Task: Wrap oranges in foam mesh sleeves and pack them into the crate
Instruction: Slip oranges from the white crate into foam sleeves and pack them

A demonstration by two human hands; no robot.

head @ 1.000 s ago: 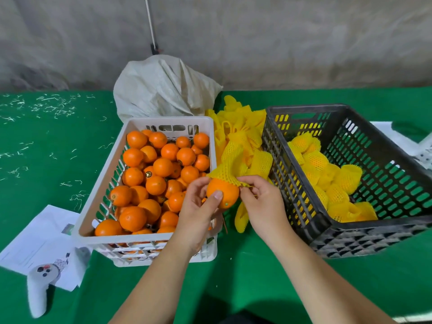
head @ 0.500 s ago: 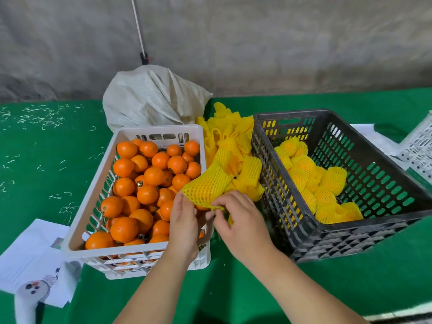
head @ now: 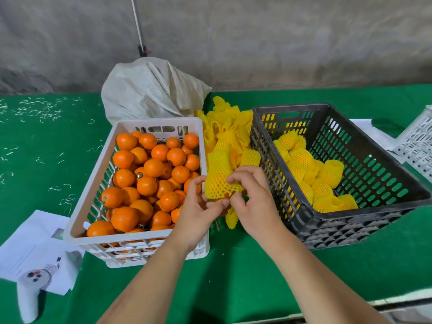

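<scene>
Pulling a yellow mesh sleeve (head: 219,178) over one orange, left hand (head: 198,213) and right hand (head: 254,202) both pinching it, just left of the black crate (head: 304,213). Roughly a dozen wrapped there (head: 313,174); dozens bare in the white crate (head: 77,232), far left.

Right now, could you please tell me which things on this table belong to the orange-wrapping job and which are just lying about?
Belonging to the job:
left hand and right hand, both gripping the yellow foam mesh sleeve
white plastic crate of bare oranges
pile of spare yellow sleeves
black plastic crate of wrapped oranges

Lying about:
white woven sack
white paper sheets
white handheld controller
</scene>
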